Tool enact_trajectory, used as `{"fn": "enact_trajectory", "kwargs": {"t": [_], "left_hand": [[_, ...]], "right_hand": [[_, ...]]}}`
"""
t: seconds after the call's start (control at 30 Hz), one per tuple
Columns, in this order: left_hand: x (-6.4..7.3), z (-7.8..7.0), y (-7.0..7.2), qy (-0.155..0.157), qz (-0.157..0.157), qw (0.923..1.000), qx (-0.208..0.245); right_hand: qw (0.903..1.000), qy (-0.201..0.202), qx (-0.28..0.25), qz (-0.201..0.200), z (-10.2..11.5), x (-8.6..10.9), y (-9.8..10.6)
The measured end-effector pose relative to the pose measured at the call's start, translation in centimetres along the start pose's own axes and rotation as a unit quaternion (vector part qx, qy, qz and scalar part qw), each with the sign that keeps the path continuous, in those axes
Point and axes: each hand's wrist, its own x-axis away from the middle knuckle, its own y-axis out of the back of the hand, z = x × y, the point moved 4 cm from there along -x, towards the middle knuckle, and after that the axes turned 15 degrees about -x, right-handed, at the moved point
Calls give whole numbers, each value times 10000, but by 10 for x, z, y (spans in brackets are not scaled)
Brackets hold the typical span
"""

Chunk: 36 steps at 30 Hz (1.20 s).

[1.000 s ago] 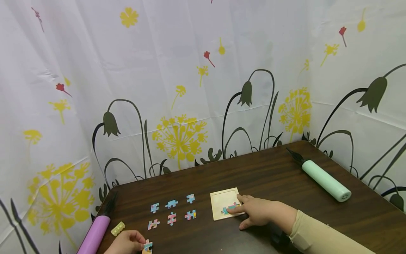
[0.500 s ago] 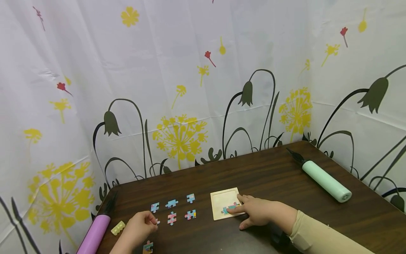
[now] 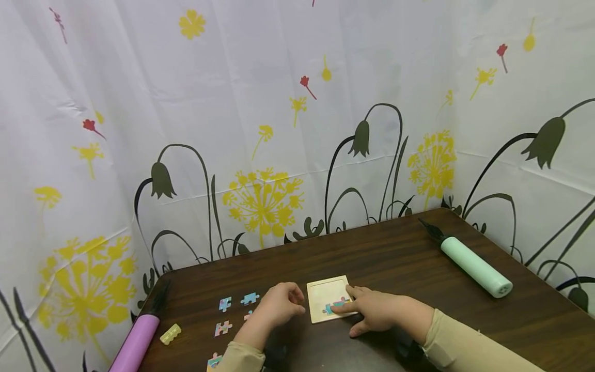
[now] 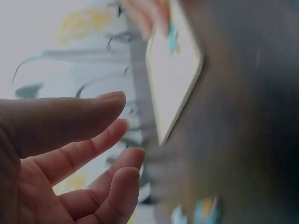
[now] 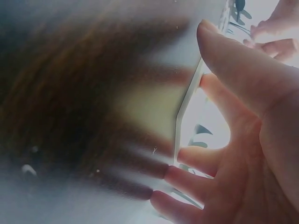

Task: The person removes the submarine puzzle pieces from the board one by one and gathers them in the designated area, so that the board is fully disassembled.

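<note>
My left hand (image 3: 278,309) is over the table just left of a square wooden puzzle tray (image 3: 321,290). In the left wrist view its fingers are loosely bent, thumb and fingertips apart, and nothing shows between them. My right hand (image 3: 378,310) rests on the tray's right side with fingers spread. One finger touches the joined jigsaw pieces (image 3: 328,310) in the tray's lower part; the hand hides some of them. Loose jigsaw pieces lie left of the tray: a blue one (image 3: 250,298), another blue one (image 3: 225,304) and a pink one (image 3: 223,328). My left hand and forearm cover others.
A small yellow block (image 3: 170,334) lies near a purple cylinder with a black nozzle (image 3: 136,343) at the left. A mint-green cylinder with a black nozzle (image 3: 476,266) lies at the right. A patterned curtain (image 3: 279,129) hangs behind the dark wooden table (image 3: 395,253).
My left hand released a jigsaw piece at the lower left, then moved right and away from me, past the loose pieces toward the tray. My right hand has stayed on the tray.
</note>
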Motion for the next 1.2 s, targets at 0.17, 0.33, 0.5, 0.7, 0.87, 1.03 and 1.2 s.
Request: {"fn": "enact_trajectory", "kwargs": {"t": [0.17,0.33,0.5,0.7,0.87,1.03,1.2], "left_hand": [[-16,-20,-27,-77,215,9997,-107],[-24,-32,-40,57,356,9992,-176],[-28,-38,-44,99,301,9992,-223],[-33,-39,-47,161,292,9990,-310],[-34,-40,-47,296,344,9987,-241],[-34,-44,-45,367,389,9982,-276],[-33,-44,-43,419,431,9978,-284]], "right_hand": [[10000,33,13,25,-2,-2,-1],[10000,24,24,18,-4,-4,-1],[10000,31,-11,4,-5,-4,-2],[10000,75,-23,-3,-5,-1,-1],[9996,132,-227,102,-9,0,1],[9980,68,-539,333,-17,2,7],[9981,34,-475,391,-19,3,9]]}}
